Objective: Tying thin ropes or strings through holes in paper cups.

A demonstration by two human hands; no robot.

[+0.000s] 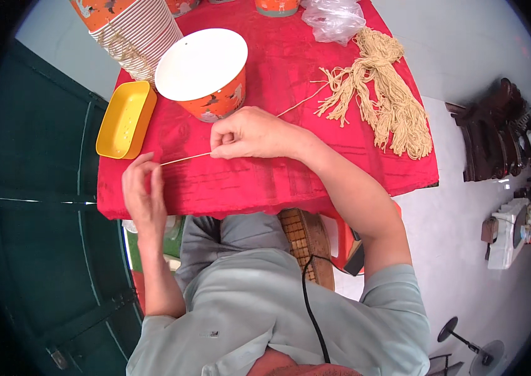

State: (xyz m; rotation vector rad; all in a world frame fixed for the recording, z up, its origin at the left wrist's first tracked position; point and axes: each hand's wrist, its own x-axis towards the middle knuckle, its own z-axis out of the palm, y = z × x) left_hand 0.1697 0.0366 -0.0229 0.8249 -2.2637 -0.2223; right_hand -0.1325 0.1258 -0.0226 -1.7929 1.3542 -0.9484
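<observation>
A thin beige string [184, 159] stretches taut between my two hands, just above the near part of the red-covered table. My left hand [143, 188] pinches its left end with thumb and fingertips. My right hand [253, 135] is closed around it further along, fingers curled in. From behind the right hand, the string runs on toward a loose bundle of beige strings [397, 100] on the right. An orange patterned paper bucket [221, 101] with a white round top stands just beyond my right hand. A yellow plastic tray [115, 153] lies beyond my left hand, with small specks inside.
A tall leaning stack of nested orange paper buckets [137, 41] rises at the far left. Another orange bucket [277, 6] and a crumpled clear plastic bag [334, 19] are at the far edge. The red cloth [265, 188] ends near my lap. Green doors [34, 156] stand left.
</observation>
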